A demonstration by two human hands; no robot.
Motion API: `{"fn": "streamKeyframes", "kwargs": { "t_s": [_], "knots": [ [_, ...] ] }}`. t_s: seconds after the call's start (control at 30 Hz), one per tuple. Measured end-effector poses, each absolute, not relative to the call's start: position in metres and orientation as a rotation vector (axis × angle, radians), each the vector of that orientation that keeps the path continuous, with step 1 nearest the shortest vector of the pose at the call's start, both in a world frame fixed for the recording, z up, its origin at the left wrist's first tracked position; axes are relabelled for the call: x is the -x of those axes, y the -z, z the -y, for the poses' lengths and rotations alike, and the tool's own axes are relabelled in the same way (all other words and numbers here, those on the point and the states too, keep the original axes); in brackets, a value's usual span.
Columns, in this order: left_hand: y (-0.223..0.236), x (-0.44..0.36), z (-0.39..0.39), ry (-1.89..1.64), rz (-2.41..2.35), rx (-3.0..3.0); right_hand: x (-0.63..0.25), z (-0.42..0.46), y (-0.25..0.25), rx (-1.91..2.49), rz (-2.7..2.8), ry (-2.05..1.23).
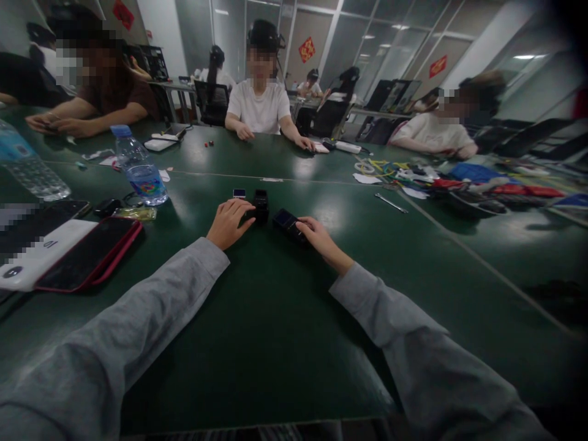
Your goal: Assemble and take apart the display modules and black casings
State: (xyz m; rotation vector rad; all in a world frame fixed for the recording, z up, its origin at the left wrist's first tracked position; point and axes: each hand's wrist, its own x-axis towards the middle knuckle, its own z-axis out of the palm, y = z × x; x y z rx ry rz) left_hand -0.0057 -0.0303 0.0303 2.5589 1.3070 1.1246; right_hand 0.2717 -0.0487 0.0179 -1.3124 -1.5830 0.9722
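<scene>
My right hand (pixel 321 240) holds a black device with a dark screen (pixel 285 222) by its right end, thumb on top; the fingers beneath are partly hidden. My left hand (pixel 231 222) is at the left side of a small black box-like device (pixel 261 203), its curved fingers and thumb around a dark part of it. The exact kind of either device is too dark to make out. Just behind my left fingers lies a small item with a pale rim (pixel 239 193). Both devices are on or just above the dark green table (pixel 257 349).
At left are water bottles (pixel 140 168) and phones (pixel 92 254). A wrench (pixel 391 203) lies to the right, before a heap of cables and cloth (pixel 482 180). Across the table sits a person in a white shirt (pixel 260 101); other people sit at both sides.
</scene>
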Motion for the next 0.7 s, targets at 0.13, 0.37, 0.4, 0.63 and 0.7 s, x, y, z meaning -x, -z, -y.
{"fn": "streamKeyframes", "kwargs": {
  "t_s": [0.13,0.37,0.4,0.63,0.7],
  "knots": [
    [-0.028,0.004,0.030,-1.027,-1.291,-2.612,-0.277,0.041,-0.009,1.324,1.588,-0.837],
    [-0.017,0.011,0.017,-1.071,-1.401,-2.542,-0.276,0.044,-0.007,1.292,1.616,-0.715],
    [-0.016,0.012,0.016,-1.080,-1.411,-2.530,-0.275,0.045,-0.008,1.273,1.587,-0.734],
    [-0.029,-0.019,0.021,-1.116,-1.238,-2.401,-0.273,0.048,-0.007,1.262,1.562,-0.690],
    [-0.031,-0.035,0.020,-1.115,-1.169,-2.360,-0.274,0.047,-0.005,1.270,1.572,-0.691]
  ]
}}
